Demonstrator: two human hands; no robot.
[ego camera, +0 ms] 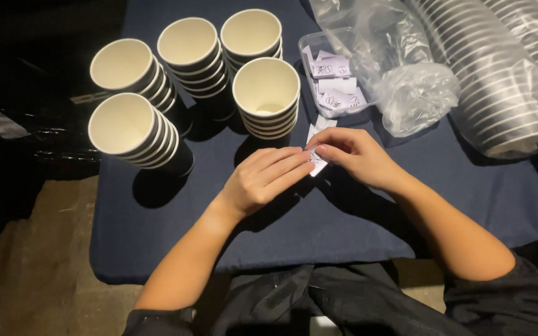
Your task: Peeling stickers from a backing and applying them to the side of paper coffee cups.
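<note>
Both my hands meet over a dark blue tablecloth (pixel 319 218). My left hand (pixel 263 177) and my right hand (pixel 356 155) pinch a small white paper slip (pixel 316 167) between their fingertips; most of the slip is hidden by the fingers. Just beyond them stands a stack of black paper cups with white insides (pixel 266 93). A clear plastic tub (pixel 334 81) holding more white paper slips sits to the right of that stack.
Several more stacks of cups (pixel 132 127) stand at the left and back. Long sleeves of nested cups in clear plastic (pixel 499 81) lie at the right, with crumpled plastic wrap (pixel 412 93). The table's edge is near my body; a brown floor (pixel 26 261) shows at left.
</note>
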